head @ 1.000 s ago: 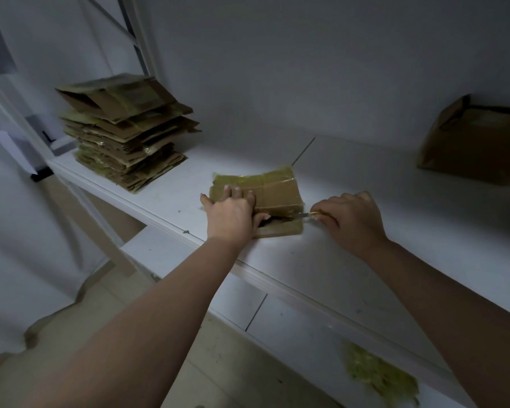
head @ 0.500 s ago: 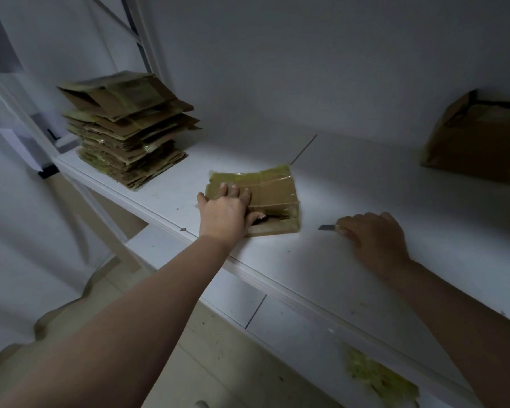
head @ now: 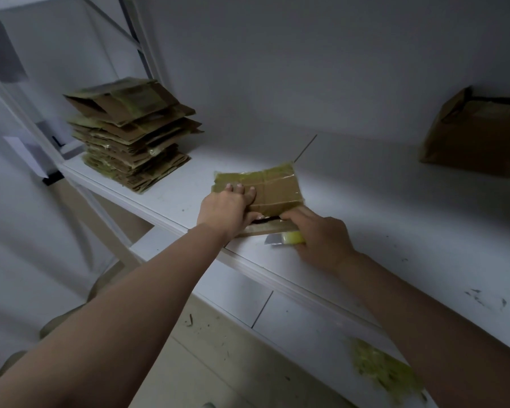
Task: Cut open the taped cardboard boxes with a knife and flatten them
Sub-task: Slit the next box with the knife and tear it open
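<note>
With the small flat tape-covered brown cardboard box [head: 265,189] pinned under the spread-fingered left hand [head: 228,209], its near flap should be pried by the right hand [head: 315,237], whose curled fingers grip the yellow-handled knife [head: 283,239].

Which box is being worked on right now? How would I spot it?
On the white shelf, look between the tall stack of flattened cardboard and the upright brown box. The small flat tape-covered cardboard box lies there; it alone has both hands on it.
</note>
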{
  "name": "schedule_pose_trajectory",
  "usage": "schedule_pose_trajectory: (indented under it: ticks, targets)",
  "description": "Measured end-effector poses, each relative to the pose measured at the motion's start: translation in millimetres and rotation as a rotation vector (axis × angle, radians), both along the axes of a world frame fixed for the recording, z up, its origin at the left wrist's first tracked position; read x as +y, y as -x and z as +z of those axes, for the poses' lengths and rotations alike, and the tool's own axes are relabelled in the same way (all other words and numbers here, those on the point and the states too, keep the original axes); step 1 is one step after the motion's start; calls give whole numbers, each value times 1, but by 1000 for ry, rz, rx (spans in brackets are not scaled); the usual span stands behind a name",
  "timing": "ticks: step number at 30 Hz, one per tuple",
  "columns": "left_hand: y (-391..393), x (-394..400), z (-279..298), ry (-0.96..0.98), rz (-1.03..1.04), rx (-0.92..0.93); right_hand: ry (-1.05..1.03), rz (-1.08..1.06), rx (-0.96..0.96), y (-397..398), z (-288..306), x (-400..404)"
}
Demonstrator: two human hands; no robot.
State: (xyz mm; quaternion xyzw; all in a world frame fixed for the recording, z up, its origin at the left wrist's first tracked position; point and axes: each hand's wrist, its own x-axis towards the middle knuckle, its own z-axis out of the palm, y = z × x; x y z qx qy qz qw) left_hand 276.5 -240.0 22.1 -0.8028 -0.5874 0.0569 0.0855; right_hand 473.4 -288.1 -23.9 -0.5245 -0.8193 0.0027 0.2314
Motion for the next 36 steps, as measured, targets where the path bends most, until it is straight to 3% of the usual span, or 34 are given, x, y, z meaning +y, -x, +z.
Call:
schedule_pose_trajectory:
  ticks: [5,12,19,23,28,36]
  targets:
    - [1,1,-2,-30,19,35,14,6,-241,8,8,3]
    - [0,4,-3,-50,16,33,115,-119,-25,4,-13,-24]
    - [11,13,13,4,-111,1,198,-157,-70,5,-17,-37]
    - [41,30,34,249,-174,-161,3,-125,-2,19,0,-31]
    - [45,31,29,269,-197,-244,-182,-2,-3,68,2,-11]
    - [49,27,22,206,-236,-260,-32,42,-40,105,-17,-7]
